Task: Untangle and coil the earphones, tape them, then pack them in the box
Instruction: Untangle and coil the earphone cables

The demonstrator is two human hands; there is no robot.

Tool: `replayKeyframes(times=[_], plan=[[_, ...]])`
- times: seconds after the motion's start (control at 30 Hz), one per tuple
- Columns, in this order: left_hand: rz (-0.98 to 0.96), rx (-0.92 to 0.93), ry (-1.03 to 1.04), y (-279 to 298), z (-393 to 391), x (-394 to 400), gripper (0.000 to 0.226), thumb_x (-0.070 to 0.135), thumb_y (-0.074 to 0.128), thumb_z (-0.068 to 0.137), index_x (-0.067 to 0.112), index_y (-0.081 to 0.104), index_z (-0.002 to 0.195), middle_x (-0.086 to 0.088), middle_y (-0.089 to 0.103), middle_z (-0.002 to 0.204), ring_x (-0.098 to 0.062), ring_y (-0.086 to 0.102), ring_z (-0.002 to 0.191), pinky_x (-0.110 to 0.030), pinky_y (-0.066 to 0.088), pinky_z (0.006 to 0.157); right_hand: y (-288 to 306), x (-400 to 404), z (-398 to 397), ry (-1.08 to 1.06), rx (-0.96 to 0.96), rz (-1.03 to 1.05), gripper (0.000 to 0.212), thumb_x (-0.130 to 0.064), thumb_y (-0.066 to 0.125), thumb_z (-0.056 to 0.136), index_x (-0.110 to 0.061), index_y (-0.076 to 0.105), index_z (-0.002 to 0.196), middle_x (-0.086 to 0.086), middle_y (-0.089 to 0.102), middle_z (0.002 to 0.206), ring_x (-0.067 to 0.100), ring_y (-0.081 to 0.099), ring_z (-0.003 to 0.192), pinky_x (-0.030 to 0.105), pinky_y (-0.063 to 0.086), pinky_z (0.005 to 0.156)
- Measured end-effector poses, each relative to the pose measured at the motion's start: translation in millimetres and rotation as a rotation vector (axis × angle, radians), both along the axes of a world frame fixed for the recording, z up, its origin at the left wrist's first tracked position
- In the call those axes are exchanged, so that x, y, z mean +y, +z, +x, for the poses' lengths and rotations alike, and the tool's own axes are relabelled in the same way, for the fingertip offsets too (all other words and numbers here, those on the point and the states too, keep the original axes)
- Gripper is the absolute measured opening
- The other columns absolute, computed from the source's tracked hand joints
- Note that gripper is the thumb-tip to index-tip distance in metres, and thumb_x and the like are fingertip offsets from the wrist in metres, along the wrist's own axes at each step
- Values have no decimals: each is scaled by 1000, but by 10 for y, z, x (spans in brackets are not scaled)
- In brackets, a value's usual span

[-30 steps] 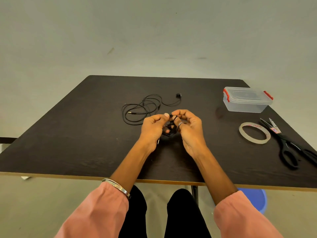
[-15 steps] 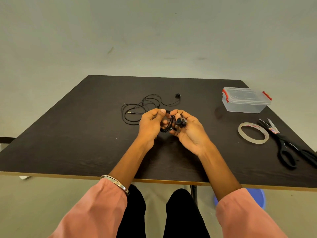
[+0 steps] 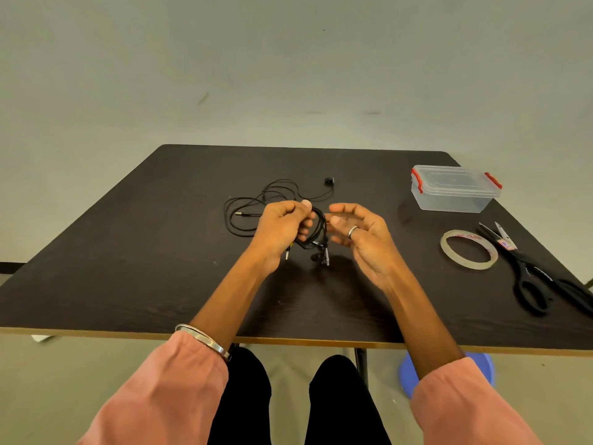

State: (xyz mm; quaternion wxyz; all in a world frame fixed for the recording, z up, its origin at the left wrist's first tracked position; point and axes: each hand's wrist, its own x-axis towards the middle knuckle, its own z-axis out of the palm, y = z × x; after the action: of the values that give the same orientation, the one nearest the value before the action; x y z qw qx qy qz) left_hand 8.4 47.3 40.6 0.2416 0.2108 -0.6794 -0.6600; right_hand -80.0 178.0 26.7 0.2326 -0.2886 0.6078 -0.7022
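Observation:
My left hand (image 3: 282, 231) pinches a coiled black earphone set (image 3: 316, 234) above the middle of the dark table (image 3: 128, 268); its plug and earbuds dangle below the coil. Just right of the coil, my right hand (image 3: 359, 236) is open with fingers spread and holds nothing. A second black earphone set (image 3: 256, 203) lies loose and tangled on the table behind my left hand. At the right sit a roll of clear tape (image 3: 468, 249) and a clear plastic box (image 3: 454, 188) with red clips and its lid on.
Black scissors (image 3: 539, 274) lie at the right edge of the table beside the tape. A blue stool (image 3: 414, 374) shows under the table's near edge. My knees are below the front edge.
My right hand has let go of the coil and drawn back a little to the right, fingers now spread. My left hand keeps the coil, which now hangs lower.

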Motion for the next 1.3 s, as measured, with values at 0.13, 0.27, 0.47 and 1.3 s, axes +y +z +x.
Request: replayKeyframes(times=[0.13, 0.27, 0.47, 1.3], plan=[[18, -46, -76, 47, -8, 56, 33, 27, 49, 99, 10, 66, 77, 1, 57, 62, -9, 54, 59, -22, 48, 59, 70, -16, 32, 141, 86, 47, 48, 3, 70, 79, -11, 57, 122, 12, 68, 108, 23, 66, 103, 34, 55, 89], [101, -49, -89, 74, -33, 53, 34, 27, 49, 99, 14, 65, 72, 2, 59, 68, -12, 52, 67, -29, 45, 71, 117, 90, -71, 67, 63, 85, 37, 7, 68, 79, -6, 63, 113, 13, 70, 95, 25, 67, 88, 41, 55, 81], [144, -122, -202, 40, -194, 186, 28, 27, 49, 99, 9, 67, 89, -2, 58, 75, -15, 55, 67, -33, 52, 67, 167, 343, -278, 7, -19, -27, 25, 4, 65, 82, -4, 66, 106, 12, 73, 86, 22, 70, 80, 30, 59, 72], [-477, -339, -48, -196, -996, 325, 9, 18, 71, 85, 15, 75, 92, 0, 70, 89, -13, 64, 91, -35, 53, 90, -210, 503, -699, -571, 344, 470, 18, -10, 57, 94, -12, 71, 105, -6, 64, 92, 8, 58, 90, 23, 45, 83]])
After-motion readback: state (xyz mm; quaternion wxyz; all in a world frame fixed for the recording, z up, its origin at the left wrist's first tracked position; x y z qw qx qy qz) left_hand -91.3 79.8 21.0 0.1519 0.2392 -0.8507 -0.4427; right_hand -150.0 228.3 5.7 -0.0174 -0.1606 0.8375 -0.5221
